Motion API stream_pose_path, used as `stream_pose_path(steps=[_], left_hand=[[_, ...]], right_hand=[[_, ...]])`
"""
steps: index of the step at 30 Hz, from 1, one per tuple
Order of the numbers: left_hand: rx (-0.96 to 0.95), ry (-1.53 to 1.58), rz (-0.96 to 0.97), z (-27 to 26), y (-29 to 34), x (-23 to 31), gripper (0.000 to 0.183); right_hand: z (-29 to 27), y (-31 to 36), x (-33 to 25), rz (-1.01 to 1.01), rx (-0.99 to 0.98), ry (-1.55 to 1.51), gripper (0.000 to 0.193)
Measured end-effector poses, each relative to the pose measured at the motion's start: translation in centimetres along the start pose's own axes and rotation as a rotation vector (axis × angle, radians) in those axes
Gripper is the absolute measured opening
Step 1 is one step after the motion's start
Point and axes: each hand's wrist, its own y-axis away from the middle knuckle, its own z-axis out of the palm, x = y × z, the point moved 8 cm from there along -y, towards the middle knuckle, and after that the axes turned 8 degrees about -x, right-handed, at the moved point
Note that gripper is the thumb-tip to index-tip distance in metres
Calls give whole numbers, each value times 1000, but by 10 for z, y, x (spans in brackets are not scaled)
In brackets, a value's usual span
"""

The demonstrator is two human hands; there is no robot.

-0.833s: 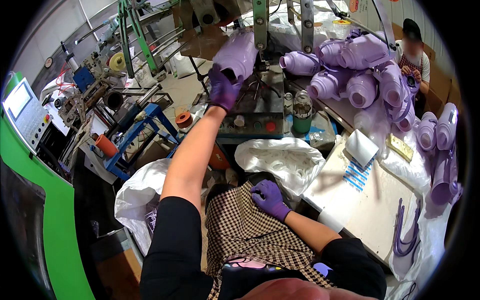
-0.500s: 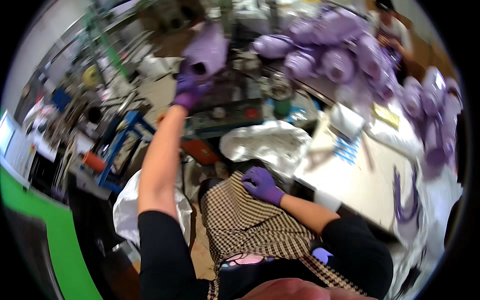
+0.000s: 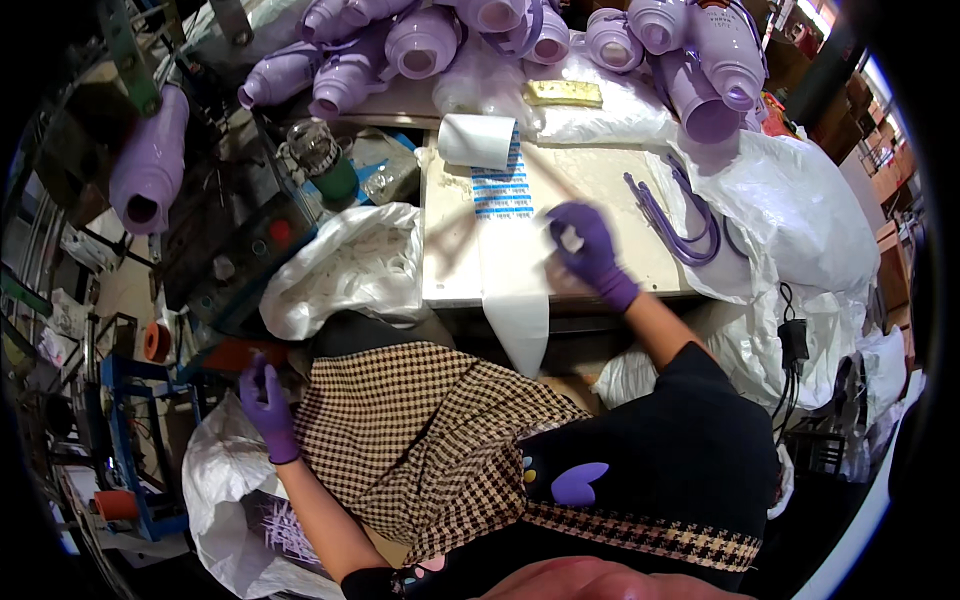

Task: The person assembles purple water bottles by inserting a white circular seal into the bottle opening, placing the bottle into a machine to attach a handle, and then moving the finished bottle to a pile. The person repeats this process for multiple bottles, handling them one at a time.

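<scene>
My right hand (image 3: 590,252), in a purple glove, hovers over the white table to the right of a strip of blue-and-white stickers (image 3: 503,192). Its fingers curl toward the thumb, slightly blurred; a small pale patch shows between them, and I cannot make out what it is. At the left, my gloved left hand (image 3: 267,408) is raised beside my checked apron, fingers apart, nothing clear in it. A lilac plastic flask casing (image 3: 150,165) hangs on the dark machine, its open mouth downward, apart from both hands. The sticker roll (image 3: 478,141) lies behind its strip, whose blank backing (image 3: 515,310) droops over the table's front edge.
Several lilac flask casings (image 3: 422,42) are heaped along the back. Purple straps (image 3: 690,230) lie at the table's right. An open white sack (image 3: 345,262) stands between table and machine (image 3: 235,225); another sack (image 3: 215,475), with thin lilac pieces, is at lower left.
My left hand has let go of the lilac casing at the machine and come down beside the apron. My right hand has moved from my lap to over the table. The view has turned right.
</scene>
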Motion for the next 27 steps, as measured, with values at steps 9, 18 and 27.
stream_pose_path(steps=[9,18,27], left_hand=[[-122,-200,138,14,0,18,24],[-224,-348,149,52,-8,40,21],[-197,-209,64,49,-9,31,22]], right_hand=[[-102,87,145,761,-335,1246,13],[-13,-22,145,514,-74,145,49],[-23,-66,102,-178,-234,692,36]])
